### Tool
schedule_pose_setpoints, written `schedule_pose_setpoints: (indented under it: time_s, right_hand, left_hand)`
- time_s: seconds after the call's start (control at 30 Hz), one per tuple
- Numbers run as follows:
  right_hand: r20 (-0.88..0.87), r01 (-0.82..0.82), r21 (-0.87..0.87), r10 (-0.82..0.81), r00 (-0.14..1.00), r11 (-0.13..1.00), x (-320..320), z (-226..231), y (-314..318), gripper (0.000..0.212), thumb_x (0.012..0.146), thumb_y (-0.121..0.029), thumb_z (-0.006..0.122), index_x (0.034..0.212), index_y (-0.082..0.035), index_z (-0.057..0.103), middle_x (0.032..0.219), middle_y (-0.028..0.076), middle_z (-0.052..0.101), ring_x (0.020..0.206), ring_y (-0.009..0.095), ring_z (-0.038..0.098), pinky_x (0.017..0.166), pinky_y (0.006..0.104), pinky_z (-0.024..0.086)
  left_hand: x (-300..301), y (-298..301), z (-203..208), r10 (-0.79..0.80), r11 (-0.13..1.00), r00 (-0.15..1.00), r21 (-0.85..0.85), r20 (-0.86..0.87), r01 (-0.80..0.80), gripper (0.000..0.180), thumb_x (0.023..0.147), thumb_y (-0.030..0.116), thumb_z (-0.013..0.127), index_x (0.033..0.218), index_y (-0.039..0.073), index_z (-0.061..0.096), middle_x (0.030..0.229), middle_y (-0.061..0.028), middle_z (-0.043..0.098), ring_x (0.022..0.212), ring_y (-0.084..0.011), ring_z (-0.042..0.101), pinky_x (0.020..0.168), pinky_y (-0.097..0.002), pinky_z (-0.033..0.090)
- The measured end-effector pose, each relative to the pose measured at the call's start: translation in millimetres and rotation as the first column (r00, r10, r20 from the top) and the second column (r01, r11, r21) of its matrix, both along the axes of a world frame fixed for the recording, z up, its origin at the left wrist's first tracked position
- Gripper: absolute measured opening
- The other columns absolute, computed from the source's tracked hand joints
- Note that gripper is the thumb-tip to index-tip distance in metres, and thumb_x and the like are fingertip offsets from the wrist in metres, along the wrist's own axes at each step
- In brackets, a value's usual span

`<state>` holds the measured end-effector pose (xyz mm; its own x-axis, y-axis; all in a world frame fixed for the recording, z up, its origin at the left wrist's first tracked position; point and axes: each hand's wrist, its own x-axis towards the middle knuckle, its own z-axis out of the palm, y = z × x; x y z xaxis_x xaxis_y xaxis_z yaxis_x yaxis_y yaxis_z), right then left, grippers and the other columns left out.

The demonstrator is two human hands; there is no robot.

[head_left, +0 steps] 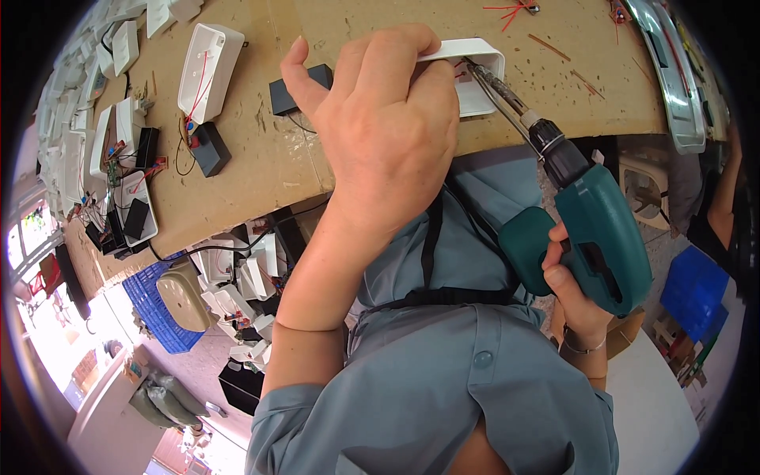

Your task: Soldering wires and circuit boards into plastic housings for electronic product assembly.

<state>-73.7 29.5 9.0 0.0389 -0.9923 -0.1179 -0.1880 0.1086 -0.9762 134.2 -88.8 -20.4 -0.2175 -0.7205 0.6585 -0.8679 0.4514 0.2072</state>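
Head view: left hand (388, 119) over the near part of the tan surface (265, 174), back of the hand up, fingers gripping a white plastic case (477, 99) by its left side, outermost finger sticking out to the left. Case sits near the front edge, its hollow side in view. Right hand (574, 293) clasped round the handle of a green-and-black power drill (606, 237), held in front of the surface and slanting up to the left. Long metal bit (507, 99) reaches into the case; whether its tip touches anything inside, cannot tell.

Just left of the left hand, partly hidden by it: dark rectangular block (289, 96). Farther left, a white open-topped plastic housing (214, 63) with red wires running down to a black box (210, 149). Along the left end, pale plastic shells, circuit boards and wires, crowded together. Far right, a shiny curved clear tray (673, 87). Thin brown strips (549, 46) lie between case and tray.

Below the surface, left: blue plastic basket (162, 305) beside a beige stool (186, 297).
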Motion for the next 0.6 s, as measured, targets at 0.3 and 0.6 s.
schedule_pose_setpoints:
  time_s: [0.3,0.6]
  right_hand:
    - [0.009,0.077,0.100,-0.078,0.997,0.992,1.8,7.2,1.1,0.028,0.072,0.001,0.067,0.099,-0.002,0.059,0.081,0.003,0.061,0.072,0.010,0.056,0.064,0.0230,0.046]
    - [-0.103,-0.022,-0.032,0.018,0.995,0.999,-0.3,4.0,1.7,0.041,0.069,0.001,0.064,0.107,0.004,0.050,0.084,0.011,0.057,0.066,0.015,0.054,0.060,0.0250,0.044]
  left_hand:
    - [0.7,-1.4,-0.8,-0.005,1.000,1.000,-0.009,0.005,0.005,0.006,0.069,0.011,0.066,0.074,0.010,0.065,0.091,0.0006,0.056,0.080,-0.0162,0.053,0.092,-0.0486,0.023]
    - [-0.1,-1.4,-1.4,0.000,1.000,1.000,-0.013,0.022,0.000,0.005,0.069,0.011,0.065,0.074,0.010,0.065,0.090,0.0004,0.055,0.080,-0.0169,0.053,0.091,-0.0487,0.025]
